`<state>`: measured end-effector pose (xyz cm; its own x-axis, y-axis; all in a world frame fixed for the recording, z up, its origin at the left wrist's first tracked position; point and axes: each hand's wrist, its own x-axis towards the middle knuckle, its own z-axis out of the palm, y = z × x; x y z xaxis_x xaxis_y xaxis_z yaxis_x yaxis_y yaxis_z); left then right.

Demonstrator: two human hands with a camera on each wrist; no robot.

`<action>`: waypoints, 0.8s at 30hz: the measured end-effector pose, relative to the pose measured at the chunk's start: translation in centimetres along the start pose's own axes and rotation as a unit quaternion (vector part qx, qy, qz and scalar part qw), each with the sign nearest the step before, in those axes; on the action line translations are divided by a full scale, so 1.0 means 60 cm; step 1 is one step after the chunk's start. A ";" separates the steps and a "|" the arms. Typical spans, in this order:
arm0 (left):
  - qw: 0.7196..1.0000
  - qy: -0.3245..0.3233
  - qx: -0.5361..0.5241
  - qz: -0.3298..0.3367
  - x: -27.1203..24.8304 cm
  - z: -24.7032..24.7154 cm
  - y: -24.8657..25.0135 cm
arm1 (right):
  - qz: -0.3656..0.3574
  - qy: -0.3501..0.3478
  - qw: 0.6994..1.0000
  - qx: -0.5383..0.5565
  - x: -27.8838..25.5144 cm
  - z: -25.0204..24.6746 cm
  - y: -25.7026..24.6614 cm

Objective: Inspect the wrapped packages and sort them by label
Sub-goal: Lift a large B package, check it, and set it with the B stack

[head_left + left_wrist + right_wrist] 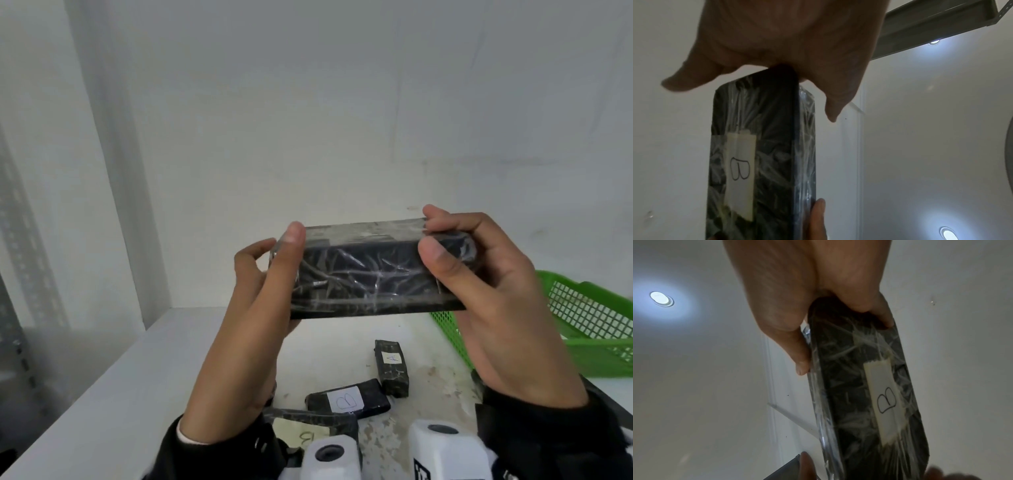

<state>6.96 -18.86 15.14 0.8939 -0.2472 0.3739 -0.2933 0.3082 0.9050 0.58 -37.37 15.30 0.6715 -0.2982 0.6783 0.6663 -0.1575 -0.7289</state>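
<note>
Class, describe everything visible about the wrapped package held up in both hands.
The held package is a dark, flat rectangular block under crinkled clear film. A pale paper label on its underside carries a handwritten B. It is raised lengthwise above the table, the left hand gripping one end, the right hand the other.

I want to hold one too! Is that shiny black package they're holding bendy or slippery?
Probably stiff: the package stays straight though the left hand and right hand grip only its ends. Maybe a bit slippery, since crinkled clear wrap covers it. Its flat sides suggest it won't roll.
</note>
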 end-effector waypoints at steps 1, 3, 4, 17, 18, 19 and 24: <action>1.000 -0.006 -0.010 -0.007 0.000 0.001 0.001 | -0.003 -0.003 1.000 -0.001 0.000 0.000 0.000; 1.000 -0.003 -0.031 -0.004 0.001 -0.001 0.000 | 0.006 -0.012 1.000 -0.002 0.001 0.000 0.002; 0.999 0.001 -0.042 0.005 0.003 -0.004 -0.001 | 0.019 -0.017 1.000 -0.001 0.001 0.000 0.003; 0.996 0.020 -0.075 0.039 0.014 -0.012 -0.010 | 0.188 -0.020 0.976 0.108 0.013 -0.006 0.019; 0.996 0.018 -0.077 0.033 0.015 -0.015 -0.010 | 0.195 -0.029 0.975 0.104 0.014 -0.007 0.022; 0.996 0.013 -0.077 0.029 0.017 -0.020 -0.011 | 0.201 -0.042 0.974 0.098 0.014 -0.007 0.024; 0.998 0.012 -0.062 0.023 0.020 -0.040 -0.012 | 0.187 -0.044 0.975 0.107 0.018 -0.006 0.026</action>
<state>9.07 -17.14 14.45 0.8887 -0.2097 0.4076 -0.2904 0.4306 0.8546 2.23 -38.30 14.84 0.8999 -0.2133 0.3804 0.4150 0.1508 -0.8973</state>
